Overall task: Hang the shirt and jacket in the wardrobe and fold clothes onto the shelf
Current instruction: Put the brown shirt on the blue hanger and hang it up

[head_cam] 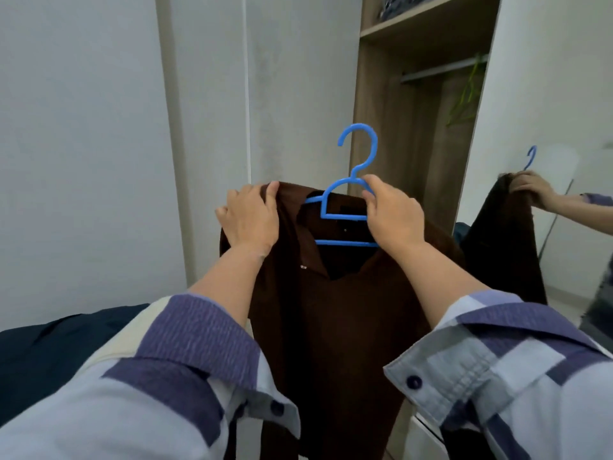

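Right hand (393, 212) grips the blue hanger (351, 194); left hand (250, 217) pinches the dark-brown shirt (331, 320) shoulder.

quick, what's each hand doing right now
Left hand: closed on the brown shirt at its shoulder.
Right hand: closed on the blue hanger at the shirt's collar.

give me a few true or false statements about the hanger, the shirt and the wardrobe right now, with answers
1. The blue hanger sits in the brown shirt. True.
2. The hanger's hook is already over the wardrobe rail. False: it is held in front of the wardrobe, below the rail.
3. The right hand grips the hanger. True.
4. The left hand hangs free. False: it holds the shirt's shoulder.
5. A green hanger hangs on the rail. True.
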A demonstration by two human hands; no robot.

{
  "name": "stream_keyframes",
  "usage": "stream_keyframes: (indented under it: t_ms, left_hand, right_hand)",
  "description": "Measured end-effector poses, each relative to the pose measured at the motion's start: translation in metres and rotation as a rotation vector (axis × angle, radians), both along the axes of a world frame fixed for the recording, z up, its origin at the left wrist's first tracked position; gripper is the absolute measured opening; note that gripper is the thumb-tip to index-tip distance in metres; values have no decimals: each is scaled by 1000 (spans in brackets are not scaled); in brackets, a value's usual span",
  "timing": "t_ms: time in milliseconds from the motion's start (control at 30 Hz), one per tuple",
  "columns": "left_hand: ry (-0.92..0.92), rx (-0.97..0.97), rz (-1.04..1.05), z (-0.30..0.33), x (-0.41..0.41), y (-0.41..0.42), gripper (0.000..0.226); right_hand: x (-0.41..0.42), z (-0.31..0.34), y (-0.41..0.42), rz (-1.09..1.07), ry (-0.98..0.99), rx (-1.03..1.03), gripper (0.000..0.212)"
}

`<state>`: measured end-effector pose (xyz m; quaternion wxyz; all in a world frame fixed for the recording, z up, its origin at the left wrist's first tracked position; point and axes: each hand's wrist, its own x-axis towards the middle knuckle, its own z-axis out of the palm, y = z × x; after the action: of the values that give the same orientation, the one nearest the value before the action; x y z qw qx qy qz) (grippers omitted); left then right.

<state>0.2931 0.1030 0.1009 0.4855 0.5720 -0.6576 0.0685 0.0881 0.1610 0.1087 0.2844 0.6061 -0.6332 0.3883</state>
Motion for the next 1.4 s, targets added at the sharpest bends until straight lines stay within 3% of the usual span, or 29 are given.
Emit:
stream_keyframes:
  t_ms: [300, 567, 633, 733, 1000, 1067, 1267, 1400]
  left_hand:
    - [-85, 141, 79, -20, 2, -8, 76]
    - [-200, -17, -262, -28, -69, -10, 33]
    - [-211, 14, -252, -28, -85, -22, 31]
    - [-223, 63, -271, -30, -110, -43, 33]
    - [-237, 3, -435, -11, -189, -99, 27]
    - [-175, 9, -509, -1, -211, -119, 26]
    - [-16, 36, -694, 25, -268, -154, 38]
    - [20, 163, -794, 44, -288, -150, 62]
  right_hand:
    - [-29, -4, 21, -115, -123, 4, 37]
    - [-41, -3, 17, -154, -163, 78, 31]
    - [-57, 1, 12, -99, -207, 174, 24]
    - [-86, 17, 4, 161, -387, 386, 9]
    - [-158, 64, -18, 423, -799, 853, 22]
    - [-168, 78, -29, 433, -842, 829, 25]
    - [-184, 90, -88, 125, -985, 558, 25]
    - [-185, 99, -126, 263, -1245, 427, 29]
